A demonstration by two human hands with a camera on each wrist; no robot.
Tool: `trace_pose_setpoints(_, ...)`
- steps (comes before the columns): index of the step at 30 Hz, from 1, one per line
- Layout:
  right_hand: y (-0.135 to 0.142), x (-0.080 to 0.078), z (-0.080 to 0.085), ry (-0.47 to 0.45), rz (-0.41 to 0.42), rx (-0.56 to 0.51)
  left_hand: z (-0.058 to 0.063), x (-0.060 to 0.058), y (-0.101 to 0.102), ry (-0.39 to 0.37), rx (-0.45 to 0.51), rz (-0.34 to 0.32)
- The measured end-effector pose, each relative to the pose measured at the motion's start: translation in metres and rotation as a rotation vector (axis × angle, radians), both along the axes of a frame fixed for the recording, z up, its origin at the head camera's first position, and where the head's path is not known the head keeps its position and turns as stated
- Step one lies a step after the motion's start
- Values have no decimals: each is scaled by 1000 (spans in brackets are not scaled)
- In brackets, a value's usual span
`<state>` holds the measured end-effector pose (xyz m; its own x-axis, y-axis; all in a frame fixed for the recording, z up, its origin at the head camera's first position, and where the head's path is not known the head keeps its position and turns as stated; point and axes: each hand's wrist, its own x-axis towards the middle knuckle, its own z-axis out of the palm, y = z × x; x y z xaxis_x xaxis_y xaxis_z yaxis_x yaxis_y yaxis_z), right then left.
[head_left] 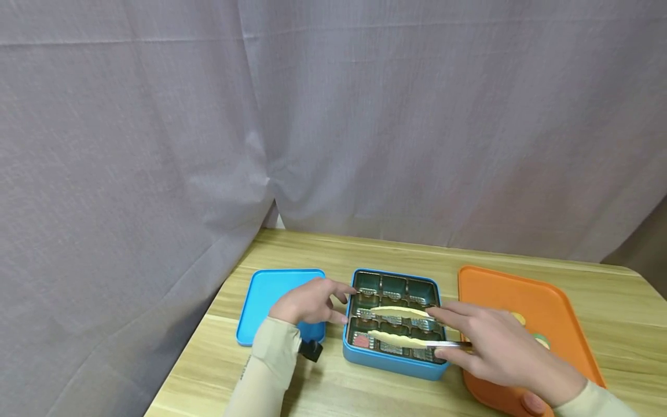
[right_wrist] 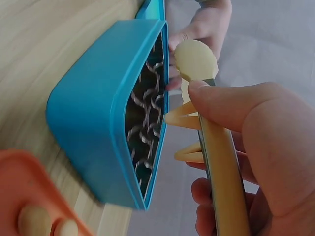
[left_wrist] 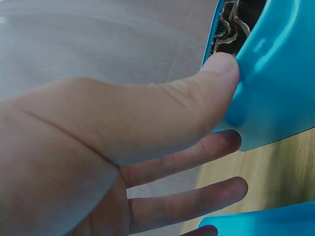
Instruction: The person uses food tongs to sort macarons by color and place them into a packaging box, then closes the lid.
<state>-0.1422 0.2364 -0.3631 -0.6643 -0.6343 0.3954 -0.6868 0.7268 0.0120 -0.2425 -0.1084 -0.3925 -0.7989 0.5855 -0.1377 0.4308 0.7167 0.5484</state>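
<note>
In the head view a blue box [head_left: 385, 363] stands with a dark, clear-walled insert of several compartments inside. A small red piece [head_left: 361, 340] lies in its front-left compartment. My left hand [head_left: 312, 300] is at the box's left rim, fingers extended; in the left wrist view the thumb [left_wrist: 221, 73] lies right at the rim. With my right hand [head_left: 495, 341] I hold tongs [head_left: 398, 339] with pale yellow, scalloped ends. Their arms are spread over the insert and nothing shows between them. The right wrist view shows my thumb [right_wrist: 221, 103] pressing along one arm of the tongs.
Left of the box lies a flat blue lid [head_left: 273, 292], partly under my left hand. An orange tray [head_left: 500, 284] at the right carries a yellow piece [head_left: 518, 317], a green-edged piece [head_left: 542, 340] and a pinkish piece [head_left: 533, 403]. Grey curtain [head_left: 417, 145] hangs behind the wooden table [head_left: 323, 394].
</note>
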Motion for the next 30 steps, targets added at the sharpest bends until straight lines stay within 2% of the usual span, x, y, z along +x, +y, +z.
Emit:
trace_pose_setpoints(5,22,7,1,51,-52,-11,1,-1,0,-13,13,-4)
trace_pose_setpoints(10,51,18,2,58,-90,-45,0,-2,-3,-19,21,-8)
trace_pose_setpoints(14,75,29,1,52,-174,-42,0,-2,-4,-26,24,1)
trace_pose_setpoints(19,103,44,-5,-8,-288,-14,1,-2,-6,-24,23,4)
trace_pose_setpoints(24,122,55,-18,-87,-400,0,1,-3,-7,-20,27,0)
trace_pose_setpoints(30,139,64,-29,-118,-469,5,-1,-4,-7,-16,25,-2)
